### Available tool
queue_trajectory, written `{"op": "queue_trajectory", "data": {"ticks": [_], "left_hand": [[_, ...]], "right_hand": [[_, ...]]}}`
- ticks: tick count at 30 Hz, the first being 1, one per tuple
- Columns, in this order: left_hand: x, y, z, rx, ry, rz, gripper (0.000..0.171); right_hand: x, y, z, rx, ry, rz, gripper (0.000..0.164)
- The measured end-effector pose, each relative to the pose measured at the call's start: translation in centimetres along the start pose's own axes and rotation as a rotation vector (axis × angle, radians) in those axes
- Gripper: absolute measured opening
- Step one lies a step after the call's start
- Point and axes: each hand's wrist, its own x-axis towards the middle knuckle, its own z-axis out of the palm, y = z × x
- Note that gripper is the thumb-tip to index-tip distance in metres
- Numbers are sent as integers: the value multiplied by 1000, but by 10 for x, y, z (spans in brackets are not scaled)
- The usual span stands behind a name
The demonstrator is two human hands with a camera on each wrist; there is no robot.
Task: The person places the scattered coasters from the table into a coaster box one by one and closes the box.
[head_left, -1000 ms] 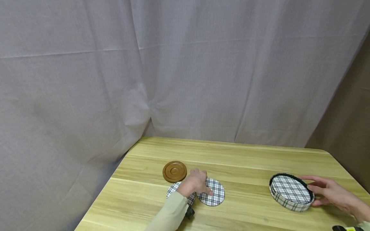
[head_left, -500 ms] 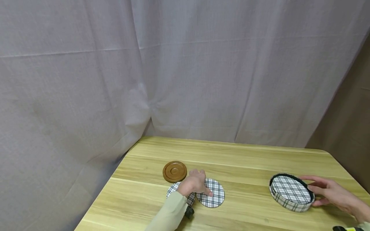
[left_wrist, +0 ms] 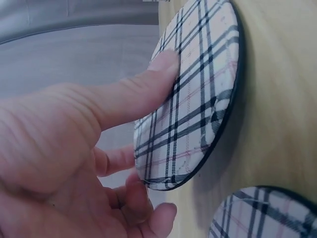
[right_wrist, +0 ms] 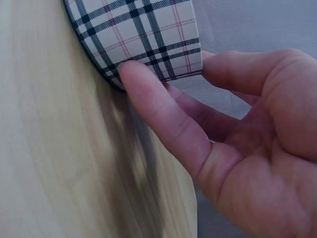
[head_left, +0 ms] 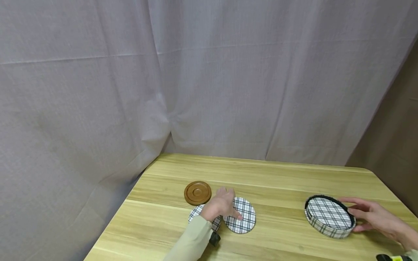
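left hand (head_left: 222,206) pinches a mat (head_left: 244,224); right hand (head_left: 375,216) grips the box (head_left: 328,231) at three o'clock and should hold it steady.

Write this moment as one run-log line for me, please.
left hand: pinches plaid coaster | right hand: grips plaid box | table: second coaster, wooden disc

White-and-black plaid with fine pink lines on the first coaster (left_wrist: 198,94) and the second coaster (left_wrist: 262,218), both edged in black; matching plaid on the black-lined round holder (head_left: 326,230); plain reddish brown on the wooden disc (head_left: 197,193); streaked yellow grain on the table (head_left: 277,181); plain grey on the curtain (head_left: 228,90)
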Motion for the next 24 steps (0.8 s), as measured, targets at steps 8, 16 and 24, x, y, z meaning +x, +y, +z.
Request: {"op": "queue_trajectory", "data": {"ticks": [8,16,24], "left_hand": [[-5,1,-8,-115,9,49,47],[-6,6,-17,-171,17,181,25],[-8,16,-28,-287,-23,293,14]], "right_hand": [[0,-1,1,-27,35,44,49],[1,-1,2,-36,47,43,47],[-1,0,1,-19,36,20,47]]}}
